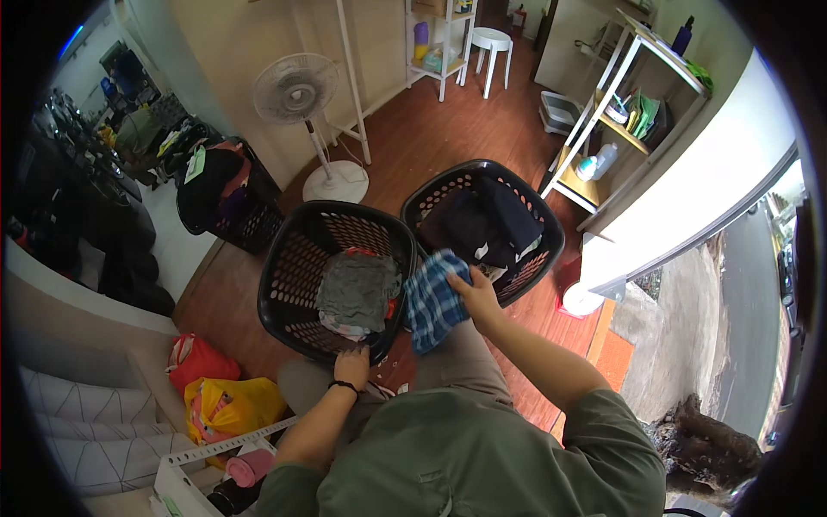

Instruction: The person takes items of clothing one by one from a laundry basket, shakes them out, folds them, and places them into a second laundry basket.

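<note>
My right hand pinches a blue plaid cloth garment, which hangs over the gap between two black laundry baskets. The left basket has perforated walls and holds a grey folded garment on top of other clothes with bits of red showing. At this basket's near rim, my left hand has its fingers curled over the edge. Dark folded clothes nearly fill the right basket. A fold of the plaid cloth touches or overlaps the right basket's near left rim; which one, I cannot tell.
Behind the left basket stands a white fan. Another dark basket heaped with clothes is at the left. Red and yellow bags lie near left. A white shelf and a bright doorway are on the right.
</note>
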Available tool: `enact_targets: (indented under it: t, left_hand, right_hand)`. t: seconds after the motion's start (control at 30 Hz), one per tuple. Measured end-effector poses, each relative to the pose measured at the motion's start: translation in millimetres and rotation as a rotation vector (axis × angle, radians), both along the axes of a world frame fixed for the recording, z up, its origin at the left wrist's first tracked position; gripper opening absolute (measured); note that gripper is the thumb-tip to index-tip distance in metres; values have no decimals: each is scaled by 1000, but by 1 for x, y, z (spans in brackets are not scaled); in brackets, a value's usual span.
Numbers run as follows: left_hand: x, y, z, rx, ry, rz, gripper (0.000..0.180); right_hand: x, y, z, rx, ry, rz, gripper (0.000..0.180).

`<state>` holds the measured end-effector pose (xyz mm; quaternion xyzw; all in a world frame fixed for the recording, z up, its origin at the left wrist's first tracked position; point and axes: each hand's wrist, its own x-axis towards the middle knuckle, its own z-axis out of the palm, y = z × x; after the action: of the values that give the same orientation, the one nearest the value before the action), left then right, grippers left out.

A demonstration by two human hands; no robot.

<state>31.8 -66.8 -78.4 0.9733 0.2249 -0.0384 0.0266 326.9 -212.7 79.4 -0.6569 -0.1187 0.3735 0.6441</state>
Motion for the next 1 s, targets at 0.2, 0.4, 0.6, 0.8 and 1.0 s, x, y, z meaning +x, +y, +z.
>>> enact_targets:
  t: [0.2,0.4,0.6,0.8,1.0]
  left_hand:
    - [4,-35,19,-160,169,-22,39]
    - [-1,-31,61,-595,-163,27,50]
    - [-70,34,71,-366,-161,329,35]
    - [-91,45,62,-337,-522,626,23]
    - [-85,57,75,-312,-517,504,26]
  right_hand:
    - [15,37,66,443,74,-237,29]
    - [84,22,-41,208,-129,-508,55]
    - [11,40,-80,-536,-899,-96,53]
    - [-60,127,-92,-256,-1198,575,37]
    - [-107,201,-187,-688,-819,1312,40]
